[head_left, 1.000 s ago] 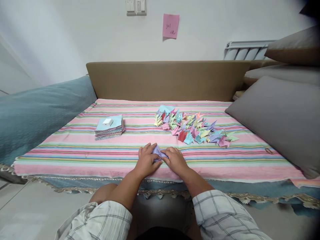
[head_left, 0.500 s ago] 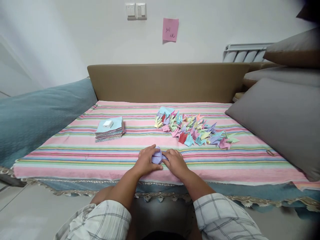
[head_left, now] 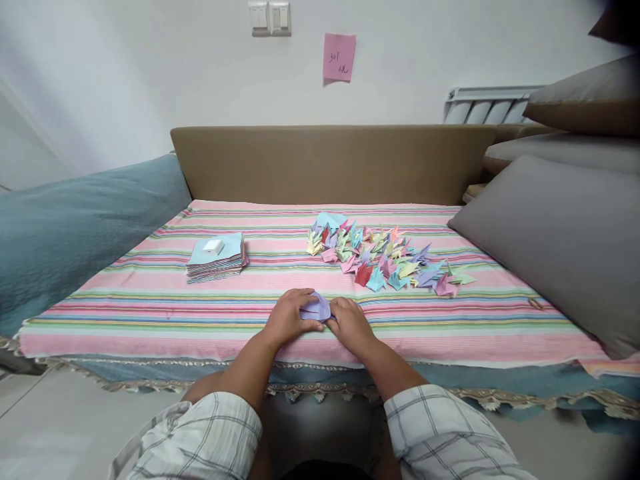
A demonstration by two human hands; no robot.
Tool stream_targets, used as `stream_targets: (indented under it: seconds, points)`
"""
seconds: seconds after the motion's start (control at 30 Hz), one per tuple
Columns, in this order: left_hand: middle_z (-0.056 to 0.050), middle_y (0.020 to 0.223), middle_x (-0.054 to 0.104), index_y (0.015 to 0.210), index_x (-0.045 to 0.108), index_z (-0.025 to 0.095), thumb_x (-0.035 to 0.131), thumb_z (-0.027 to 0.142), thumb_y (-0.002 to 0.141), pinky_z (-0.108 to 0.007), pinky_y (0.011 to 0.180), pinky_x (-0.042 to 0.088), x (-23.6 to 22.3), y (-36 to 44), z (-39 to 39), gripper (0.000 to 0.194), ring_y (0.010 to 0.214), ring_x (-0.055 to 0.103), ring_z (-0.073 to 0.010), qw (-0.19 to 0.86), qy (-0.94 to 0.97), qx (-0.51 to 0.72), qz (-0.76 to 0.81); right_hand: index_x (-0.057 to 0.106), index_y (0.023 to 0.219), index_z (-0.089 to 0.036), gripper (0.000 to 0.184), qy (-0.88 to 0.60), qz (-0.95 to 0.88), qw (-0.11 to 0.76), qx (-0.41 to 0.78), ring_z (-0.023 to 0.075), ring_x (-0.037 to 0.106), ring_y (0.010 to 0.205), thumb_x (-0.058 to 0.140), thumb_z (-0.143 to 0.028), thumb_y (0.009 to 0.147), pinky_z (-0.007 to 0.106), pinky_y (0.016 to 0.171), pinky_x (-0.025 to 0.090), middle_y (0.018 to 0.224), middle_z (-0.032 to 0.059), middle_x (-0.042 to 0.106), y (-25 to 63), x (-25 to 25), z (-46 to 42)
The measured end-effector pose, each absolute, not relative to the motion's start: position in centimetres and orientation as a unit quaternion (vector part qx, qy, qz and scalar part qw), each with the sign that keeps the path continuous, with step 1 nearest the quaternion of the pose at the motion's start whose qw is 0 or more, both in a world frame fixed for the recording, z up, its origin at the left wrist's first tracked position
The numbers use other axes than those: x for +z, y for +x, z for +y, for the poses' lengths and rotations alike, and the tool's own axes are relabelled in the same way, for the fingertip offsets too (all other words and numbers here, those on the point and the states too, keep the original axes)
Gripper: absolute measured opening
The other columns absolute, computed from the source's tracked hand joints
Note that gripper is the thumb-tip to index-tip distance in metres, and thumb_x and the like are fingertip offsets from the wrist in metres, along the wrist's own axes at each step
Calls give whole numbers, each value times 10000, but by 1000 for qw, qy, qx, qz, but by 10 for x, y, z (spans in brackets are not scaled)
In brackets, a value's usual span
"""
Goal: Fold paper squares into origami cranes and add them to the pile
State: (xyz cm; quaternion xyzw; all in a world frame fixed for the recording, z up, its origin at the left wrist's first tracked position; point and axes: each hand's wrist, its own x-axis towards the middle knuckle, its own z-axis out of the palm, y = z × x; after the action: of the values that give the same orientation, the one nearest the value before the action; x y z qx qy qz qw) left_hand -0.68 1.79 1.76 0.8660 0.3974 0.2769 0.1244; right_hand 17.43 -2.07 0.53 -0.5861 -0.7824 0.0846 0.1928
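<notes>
A partly folded piece of purple origami paper [head_left: 319, 307] lies between my hands, low over the striped cloth. My left hand [head_left: 293, 319] curves around its left side, thumb below and fingers above. At the right edge, my right hand [head_left: 350, 323] pinches the paper with thumb and curled fingers. Beyond the hands, to the right, lies a pile of folded paper cranes [head_left: 385, 257] in several colours. Farther left sits a stack of square paper sheets [head_left: 216, 267] with a small white block [head_left: 213, 247] on top.
The striped cloth [head_left: 150, 300] covers a sofa seat with a brown backrest [head_left: 320, 163]. Grey cushions [head_left: 560, 247] fill the right side, and a blue-green armrest [head_left: 95, 227] bounds the left. A small brown loop [head_left: 536, 304] lies near the cushion.
The purple paper has turned from a rounded, opened shape to a flatter one with a point at the right. Both hands have stayed nearly in place around it.
</notes>
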Motion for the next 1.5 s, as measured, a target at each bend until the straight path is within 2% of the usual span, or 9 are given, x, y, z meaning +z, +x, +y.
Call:
stream_targets:
  seconds: [0.3, 0.53, 0.7, 0.87, 1.07, 1.17, 1.27, 1.4, 1.5]
  points:
    - [-111, 1151, 614, 1045, 654, 198, 774, 480, 559, -391, 949, 442, 13, -5, 19, 574, 1075, 561, -252, 137, 846, 315, 408, 603, 1028, -212, 214, -580, -783, 209, 88, 206, 489, 953, 541, -257, 828, 301, 837, 353, 1005, 54, 592, 174, 4, -21]
    - [-85, 1184, 585, 1046, 649, 245, 656, 514, 699, -423, 961, 399, 18, -6, 15, 440, 1097, 512, -252, 92, 874, 271, 393, 597, 1066, -227, 242, -579, -784, 204, 85, 204, 485, 974, 525, -254, 836, 302, 853, 349, 1027, 48, 590, 174, 5, -21]
    - [-89, 1178, 581, 1062, 646, 241, 626, 505, 734, -411, 956, 393, 16, -7, 15, 422, 1089, 504, -247, 82, 879, 278, 379, 574, 1125, -251, 283, -577, -785, 207, 88, 204, 487, 980, 518, -271, 849, 304, 861, 347, 1035, 51, 589, 174, 5, -22]
    - [-98, 1165, 581, 1031, 666, 231, 610, 498, 751, -415, 946, 398, 16, -6, 15, 391, 1074, 507, -251, 69, 879, 273, 384, 613, 1054, -220, 230, -579, -783, 213, 85, 211, 492, 963, 497, -255, 857, 312, 852, 358, 1025, 60, 595, 174, 3, -22]
    - [-97, 1209, 548, 1059, 661, 246, 500, 470, 836, -411, 963, 382, 16, -7, 13, 355, 1106, 481, -244, 49, 889, 257, 376, 550, 1153, -199, 324, -532, -776, 294, 166, 175, 517, 1033, 398, -161, 870, 296, 921, 358, 1095, 52, 616, 184, 2, -18]
    - [-101, 1225, 540, 1070, 661, 254, 482, 476, 844, -412, 965, 376, 18, -6, 11, 364, 1116, 474, -249, 37, 895, 240, 375, 521, 1163, -192, 332, -529, -742, 348, 222, 154, 557, 982, 334, -181, 889, 275, 878, 396, 1034, 39, 647, 189, 4, -20]
    - [-89, 1251, 534, 1071, 656, 284, 488, 495, 835, -469, 990, 330, 23, -2, 7, 359, 1133, 464, -265, 6, 899, 208, 386, 535, 1101, -202, 323, -529, -715, 383, 249, 159, 581, 919, 301, -338, 925, 269, 805, 422, 997, 36, 648, 190, 9, -22]
    - [-57, 1245, 551, 1053, 646, 324, 479, 512, 836, -572, 1037, 183, 30, 5, 2, 333, 1164, 440, -275, -51, 901, 176, 394, 555, 1023, -204, 356, -562, -692, 372, 259, 165, 587, 768, 356, -467, 889, 261, 683, 415, 843, 21, 645, 187, 12, -22]
    - [-50, 1231, 568, 1029, 652, 321, 476, 526, 832, -581, 1042, 152, 33, 7, 0, 334, 1152, 450, -270, -69, 905, 172, 384, 560, 1024, -218, 296, -605, -670, 349, 253, 154, 567, 685, 448, -423, 843, 249, 625, 388, 801, 5, 640, 184, 10, -18]
